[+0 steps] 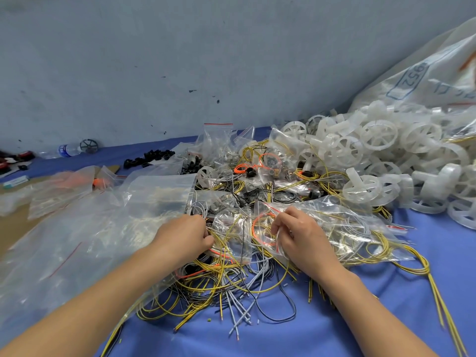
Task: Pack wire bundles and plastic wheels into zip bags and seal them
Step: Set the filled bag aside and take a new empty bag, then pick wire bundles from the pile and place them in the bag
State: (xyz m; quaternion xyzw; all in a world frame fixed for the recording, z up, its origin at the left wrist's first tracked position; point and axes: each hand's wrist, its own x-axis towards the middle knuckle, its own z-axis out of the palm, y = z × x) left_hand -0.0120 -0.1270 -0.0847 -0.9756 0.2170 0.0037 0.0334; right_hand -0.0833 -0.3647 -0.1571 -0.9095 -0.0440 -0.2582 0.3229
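Yellow wires (213, 282): loose tangle on the blue bench (386, 318), beneath both hands.
Left hand (188, 235): fingers curled on strands beside a small zip bag (231, 235).
Right hand (298, 233): pinches a second zip bag (360, 228).
Plastic wheels (373, 150): heaped far right, unbagged.
Risk: snagged strands may drag neighbours along or foul the seal.

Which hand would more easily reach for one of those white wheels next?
Probably the right hand, pinching a zip bag: the white wheels pile up on its side, while the left hand grips wires farther away.
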